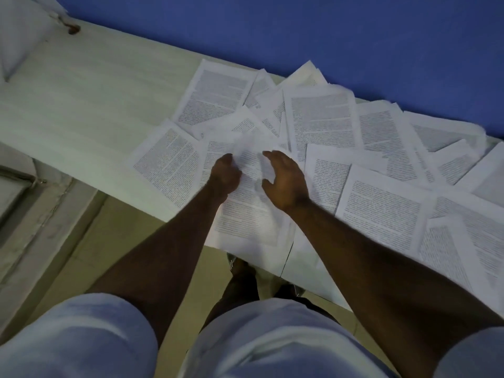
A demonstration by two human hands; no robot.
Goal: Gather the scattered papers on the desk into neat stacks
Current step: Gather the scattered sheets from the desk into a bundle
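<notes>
Against the blue wall (327,36), your pale tabletop (81,99) carries the whole job: printed papers (381,137) lie fanned and overlapping from its middle out to the right edge of view, some hanging over the near edge, none squared up yet. So you are at the gathering step, early on, with no finished stack in sight. Nearest you, a small pile (245,214) sits between your 2 hands. Your left hand (225,174) is curled, pinching a lifted, blurred sheet (248,148) at its left side. Your right hand (285,178) hovers just beside it, fingers spread and relaxed, gripping nothing. Next, you likely need to lay that sheet onto the pile, line up its edges, then reach right for the loose pages, sliding rather than crumpling them.
</notes>
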